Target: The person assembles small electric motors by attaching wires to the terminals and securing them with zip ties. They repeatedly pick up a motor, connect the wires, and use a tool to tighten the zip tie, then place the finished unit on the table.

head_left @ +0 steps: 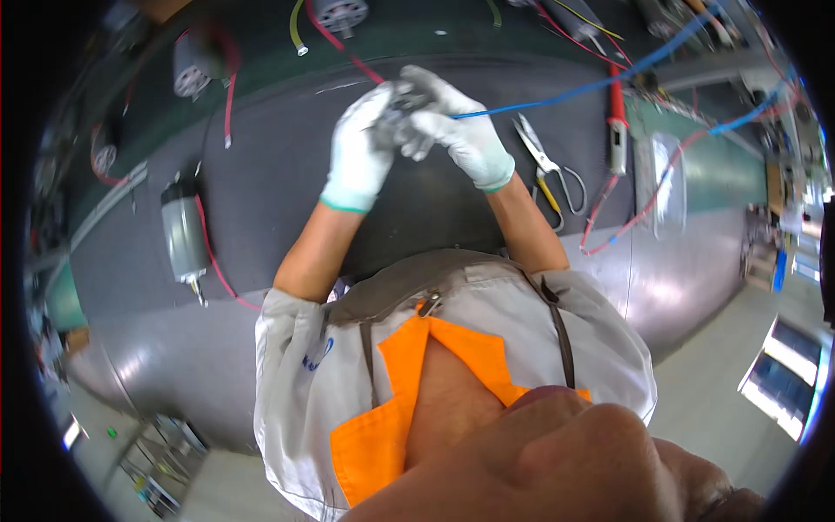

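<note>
Both my hands wear white gloves with grey, soiled fingertips and meet over the dark mat (270, 174). My left hand (361, 143) has its fingers closed where a red wire (344, 56) runs in from a silver motor (341, 13) at the far edge. My right hand (465, 135) is closed around the end of a blue cord (557, 100) that stretches up to the right. Motion blurs the fingertips, and whatever sits between them is hidden. Right of my right hand lie scissors (541, 157), blades apart, with yellow on one handle.
A silver cylindrical motor (185, 235) with a red wire lies at left; more motors (191, 74) line the far side. At right are a red and grey pen-shaped tool (617, 130) on a red cable and a clear plastic tray (668, 187). The grey metal table edge (200, 348) runs before me.
</note>
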### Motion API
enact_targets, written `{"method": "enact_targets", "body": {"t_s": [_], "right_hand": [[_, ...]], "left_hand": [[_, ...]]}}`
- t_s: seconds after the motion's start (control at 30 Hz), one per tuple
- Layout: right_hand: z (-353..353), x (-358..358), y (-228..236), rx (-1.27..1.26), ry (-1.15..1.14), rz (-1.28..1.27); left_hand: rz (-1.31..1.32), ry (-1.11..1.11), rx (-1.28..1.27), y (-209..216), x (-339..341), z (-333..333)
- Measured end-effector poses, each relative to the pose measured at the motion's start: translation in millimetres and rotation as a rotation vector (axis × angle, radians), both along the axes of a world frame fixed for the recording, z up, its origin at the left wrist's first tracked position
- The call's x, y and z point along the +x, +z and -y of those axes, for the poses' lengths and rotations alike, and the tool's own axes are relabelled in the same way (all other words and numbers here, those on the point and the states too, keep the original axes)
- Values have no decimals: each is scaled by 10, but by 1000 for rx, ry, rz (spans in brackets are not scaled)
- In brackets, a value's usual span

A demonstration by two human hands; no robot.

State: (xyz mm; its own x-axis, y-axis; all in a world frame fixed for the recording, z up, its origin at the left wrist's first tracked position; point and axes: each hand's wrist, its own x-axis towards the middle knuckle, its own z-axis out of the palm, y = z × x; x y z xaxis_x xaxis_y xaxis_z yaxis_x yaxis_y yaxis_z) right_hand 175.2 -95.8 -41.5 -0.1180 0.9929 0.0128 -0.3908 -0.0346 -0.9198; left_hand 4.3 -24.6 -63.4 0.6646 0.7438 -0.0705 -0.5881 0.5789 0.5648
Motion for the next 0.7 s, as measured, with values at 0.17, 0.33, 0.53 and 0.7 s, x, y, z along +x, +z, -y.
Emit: {"method": "enact_targets", "body": {"t_s": [0.17, 0.33, 0.53, 0.7], "right_hand": [[420, 1270, 64, 177, -640, 1714], [1210, 2843, -789, -289, -1072, 1797], [702, 1575, 11, -134, -748, 574], [-278, 1150, 105, -60, -144, 587]], "left_hand": [[-32, 237, 17, -57, -103, -72], [23, 180, 18, 27, -51, -86], [57, 185, 23, -118, -123, -91], [42, 235, 26, -44, -134, -47]]}}
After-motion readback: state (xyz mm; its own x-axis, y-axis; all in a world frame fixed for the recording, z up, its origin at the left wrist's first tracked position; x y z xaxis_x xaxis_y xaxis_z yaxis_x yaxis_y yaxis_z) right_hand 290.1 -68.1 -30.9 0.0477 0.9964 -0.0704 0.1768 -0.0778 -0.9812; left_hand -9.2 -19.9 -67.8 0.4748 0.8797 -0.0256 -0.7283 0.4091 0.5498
